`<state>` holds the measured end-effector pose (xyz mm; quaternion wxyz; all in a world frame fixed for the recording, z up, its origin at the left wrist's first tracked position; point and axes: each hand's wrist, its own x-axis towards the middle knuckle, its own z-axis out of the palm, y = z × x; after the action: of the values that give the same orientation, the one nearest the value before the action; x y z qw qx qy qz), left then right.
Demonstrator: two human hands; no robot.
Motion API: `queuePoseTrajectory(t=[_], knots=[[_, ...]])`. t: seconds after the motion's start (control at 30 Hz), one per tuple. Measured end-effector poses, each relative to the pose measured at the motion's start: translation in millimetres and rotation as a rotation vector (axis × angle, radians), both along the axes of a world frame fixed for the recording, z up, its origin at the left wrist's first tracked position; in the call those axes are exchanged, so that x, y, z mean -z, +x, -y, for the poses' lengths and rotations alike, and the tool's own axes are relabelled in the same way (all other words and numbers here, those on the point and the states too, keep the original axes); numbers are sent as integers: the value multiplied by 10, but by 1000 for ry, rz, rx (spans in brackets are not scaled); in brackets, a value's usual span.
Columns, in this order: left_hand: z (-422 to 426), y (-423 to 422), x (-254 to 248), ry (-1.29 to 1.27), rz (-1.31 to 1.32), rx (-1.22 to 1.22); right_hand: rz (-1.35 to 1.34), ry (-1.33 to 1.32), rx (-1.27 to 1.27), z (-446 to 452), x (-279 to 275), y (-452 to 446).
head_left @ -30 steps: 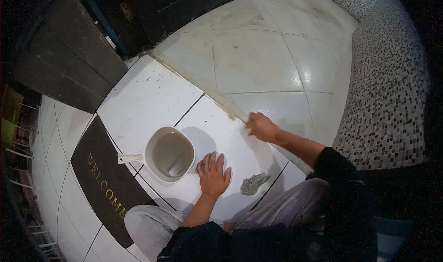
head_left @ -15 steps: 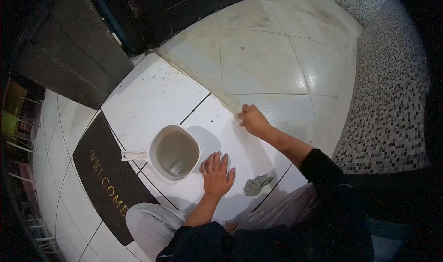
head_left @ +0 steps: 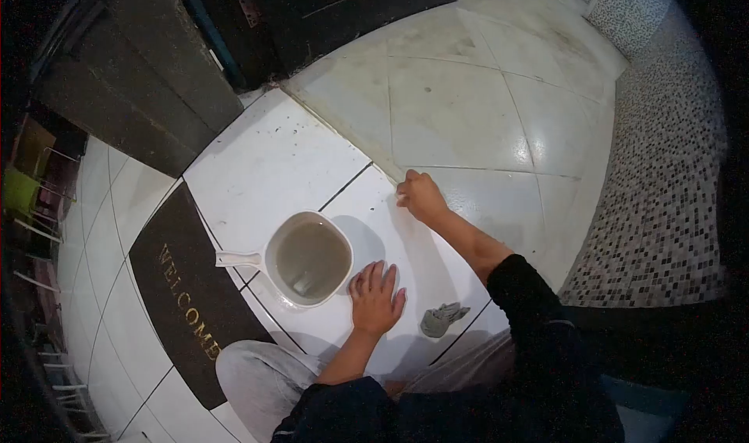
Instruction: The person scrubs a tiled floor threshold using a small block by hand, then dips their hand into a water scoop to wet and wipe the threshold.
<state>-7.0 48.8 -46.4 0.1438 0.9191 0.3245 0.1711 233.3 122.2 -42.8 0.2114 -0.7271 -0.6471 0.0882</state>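
Note:
My left hand (head_left: 376, 301) lies spread on the white tiles (head_left: 409, 267), just right of a white dipper (head_left: 349, 244) that holds cloudy water. Something pale shows under the water. At the seam (head_left: 343, 137) between the white tiles and the dirtier floor, my right hand (head_left: 420, 196) is closed, fingers pressed together; what it may hold is too small to make out. A crumpled grey cloth (head_left: 442, 319) rests on the tiles to the right of my left hand.
A dark mat with "WELCOME" (head_left: 187, 303) lies left of the dipper. Dark doors (head_left: 148, 76) stand at the upper left. A mosaic-patterned wall (head_left: 663, 170) rises on the right. Metal chair legs (head_left: 70, 396) show at the far left.
The view has shifted, so the floor and dipper appear further right. My right hand has moved up along the seam, away from me. My left hand stays flat beside the dipper.

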Motion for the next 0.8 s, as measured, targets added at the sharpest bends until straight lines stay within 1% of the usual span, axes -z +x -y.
queuePoseTrajectory(t=[0.07,0.13,0.17,0.23,0.37,0.43,0.47,0.53,0.57,0.63,0.73,0.77,0.8], knots=[[13,-24,7,-17,-7,-2,-9,8,45,30,43,-34],[-3,-6,5,-18,1,6,96,-101,-77,241,-55,33],[-1,3,3,-23,4,1,99,-107,-82,372,-76,61],[-4,6,-2,-29,6,1,-20,-134,-107,575,-72,96],[-4,17,-21,-13,5,21,8,-84,-51,304,-33,44],[0,5,-12,-7,14,6,6,-29,73,50,-16,-35],[-19,1,-9,1,13,3,4,-20,71,3,24,-20],[-9,-15,1,-1,28,13,-50,-73,90,7,118,24],[-22,-2,1,0,35,12,-42,-73,90,108,54,55],[-7,-10,6,-14,20,9,108,-153,-59,442,-109,50],[2,5,-26,-25,-25,5,43,-208,-75,554,-107,95],[6,6,-20,-24,-26,13,41,-207,-67,512,-98,91],[16,2,-11,-20,-28,12,41,-153,-57,422,-77,79]])
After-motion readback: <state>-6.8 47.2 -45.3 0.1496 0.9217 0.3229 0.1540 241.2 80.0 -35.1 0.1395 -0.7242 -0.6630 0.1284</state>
